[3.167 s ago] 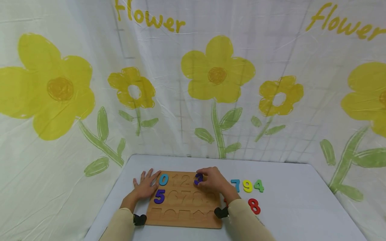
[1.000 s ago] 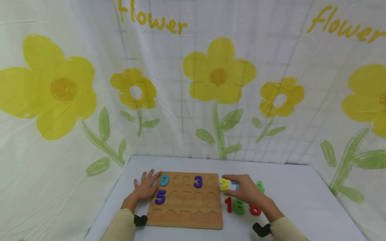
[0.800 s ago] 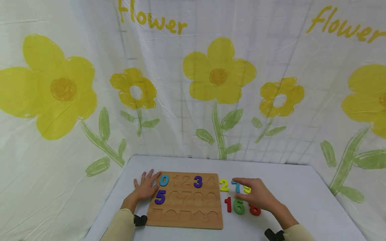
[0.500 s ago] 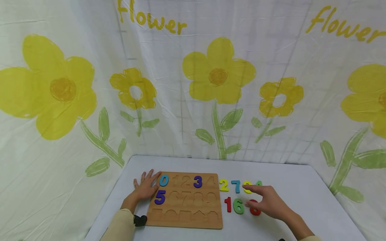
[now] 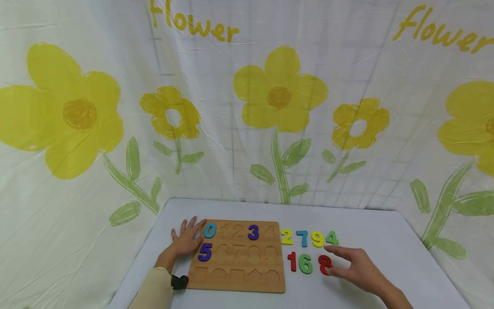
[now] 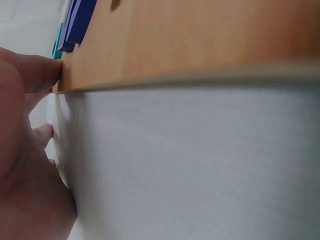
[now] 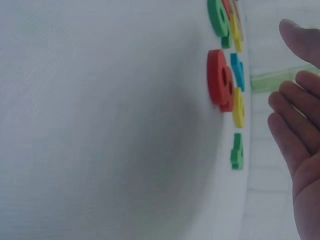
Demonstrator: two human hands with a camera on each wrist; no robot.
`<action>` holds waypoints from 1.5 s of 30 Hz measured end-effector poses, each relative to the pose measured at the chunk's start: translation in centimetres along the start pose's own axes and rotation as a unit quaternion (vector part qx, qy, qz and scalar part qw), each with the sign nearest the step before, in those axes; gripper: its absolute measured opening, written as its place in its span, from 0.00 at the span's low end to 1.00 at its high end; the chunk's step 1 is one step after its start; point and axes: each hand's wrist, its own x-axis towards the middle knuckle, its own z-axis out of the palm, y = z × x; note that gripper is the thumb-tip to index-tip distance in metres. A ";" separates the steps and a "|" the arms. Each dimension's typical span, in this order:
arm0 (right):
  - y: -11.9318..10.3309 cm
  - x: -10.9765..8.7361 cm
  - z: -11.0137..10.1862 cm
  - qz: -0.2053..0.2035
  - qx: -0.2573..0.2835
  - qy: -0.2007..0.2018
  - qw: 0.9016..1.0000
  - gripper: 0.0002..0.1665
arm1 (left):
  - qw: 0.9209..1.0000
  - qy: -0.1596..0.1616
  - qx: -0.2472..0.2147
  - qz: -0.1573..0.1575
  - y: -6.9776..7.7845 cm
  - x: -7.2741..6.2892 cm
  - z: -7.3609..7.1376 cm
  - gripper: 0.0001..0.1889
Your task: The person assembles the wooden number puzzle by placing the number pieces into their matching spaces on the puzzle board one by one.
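A wooden number board [image 5: 235, 281] lies on the table with the blue 0 [image 5: 210, 231], purple 3 [image 5: 253, 232] and purple 5 [image 5: 205, 252] in its recesses. My left hand [image 5: 186, 240] rests with spread fingers at the board's upper left edge; in the left wrist view its thumb [image 6: 42, 72] touches the edge. Beside the red 8 [image 5: 325, 264], my right hand [image 5: 359, 267] holds nothing, thumb and fingers apart. Its thumb tip overlaps the 8 in the head view, and its fingertips are just below the green 4 [image 5: 332, 238].
Right of the board, the yellow 2 [image 5: 287, 236], blue 7 [image 5: 302, 238] and yellow 9 [image 5: 317, 239] lie in a row with the 4. Below them are the red 1 [image 5: 292, 261] and green 6 [image 5: 305, 263]. A flower-printed curtain [image 5: 254, 171] hangs behind the white table [image 5: 386, 240].
My right hand has let go of the purple 3, which now lies in the board's top row, and has moved right across the loose numbers to the 8. The left hand stays put.
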 end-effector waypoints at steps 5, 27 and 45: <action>0.8 -0.5 0.4 0.008 0.026 -0.009 1.000 0.38 | 1.000 -0.014 0.014 -0.014 1.1 -0.5 -0.8 0.33; 2.6 -0.3 2.4 0.017 -0.010 -0.006 1.000 0.38 | 1.000 0.001 -0.006 0.005 0.0 -0.1 0.0 0.33; 3.2 0.4 2.3 0.003 -0.028 -0.010 1.000 0.35 | 1.000 0.004 0.002 0.004 -1.3 0.6 0.8 0.34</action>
